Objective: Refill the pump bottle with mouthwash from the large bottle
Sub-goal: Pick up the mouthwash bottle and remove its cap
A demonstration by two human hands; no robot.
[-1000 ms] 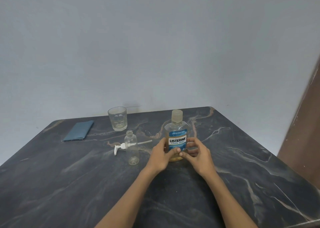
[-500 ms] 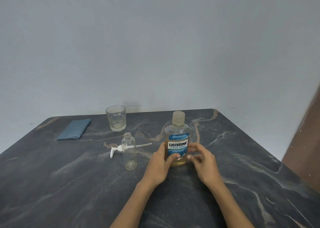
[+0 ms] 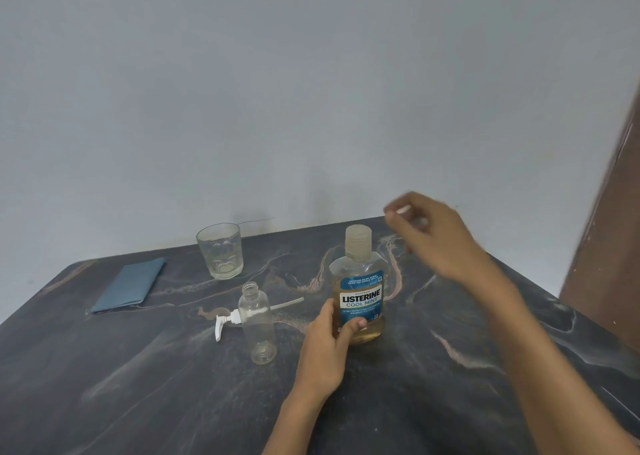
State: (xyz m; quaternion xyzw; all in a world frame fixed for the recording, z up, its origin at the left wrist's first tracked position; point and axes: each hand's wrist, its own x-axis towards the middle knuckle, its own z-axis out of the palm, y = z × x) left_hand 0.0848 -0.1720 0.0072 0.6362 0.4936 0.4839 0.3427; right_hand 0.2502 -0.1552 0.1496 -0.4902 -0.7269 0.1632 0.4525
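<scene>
The large mouthwash bottle (image 3: 360, 295) stands upright on the dark marble table (image 3: 138, 378), capped, with amber liquid and a blue label. My left hand (image 3: 327, 344) grips its lower left side, thumb across the label. My right hand (image 3: 436, 240) hovers in the air up and to the right of the cap, blurred, fingers loosely curled and holding nothing. The small clear pump bottle (image 3: 258, 323) stands open and empty to the left of the big bottle. Its white pump head (image 3: 228, 319) with the tube lies on the table behind it.
An empty drinking glass (image 3: 220, 250) stands near the table's back edge. A folded blue cloth (image 3: 130, 285) lies at the back left. A grey wall rises behind, and a brown panel (image 3: 606, 247) stands at the right.
My right hand has let go of the large bottle and risen up and to the right, above cap height. My left hand keeps its hold.
</scene>
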